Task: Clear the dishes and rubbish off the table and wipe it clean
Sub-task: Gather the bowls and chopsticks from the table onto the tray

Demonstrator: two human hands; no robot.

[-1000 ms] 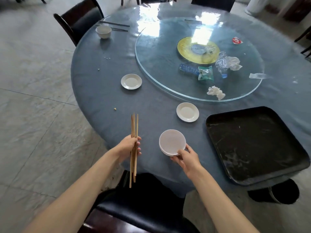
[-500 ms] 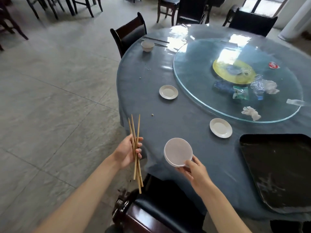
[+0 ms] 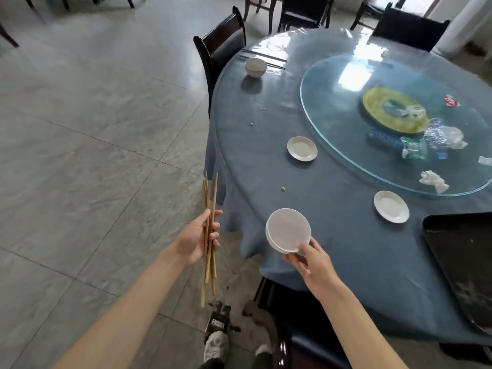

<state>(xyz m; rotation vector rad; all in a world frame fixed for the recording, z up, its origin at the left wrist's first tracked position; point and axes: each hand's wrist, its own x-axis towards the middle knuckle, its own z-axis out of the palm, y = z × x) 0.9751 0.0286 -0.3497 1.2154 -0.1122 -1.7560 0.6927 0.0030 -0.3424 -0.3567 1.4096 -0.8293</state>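
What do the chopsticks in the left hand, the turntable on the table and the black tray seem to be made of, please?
Chopsticks: probably bamboo or wood, matt, going by the pale tan colour.
Turntable: glass, glossy; the cloth shows through and window light reflects.
Tray: likely plastic, dull black, with whitish scuffs or smears.

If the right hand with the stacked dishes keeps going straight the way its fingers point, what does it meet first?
The right hand points up-left, toward the table's near edge. Beyond the stacked white dishes it holds, I see only bare blue tablecloth and a crumb; depth is uncertain.
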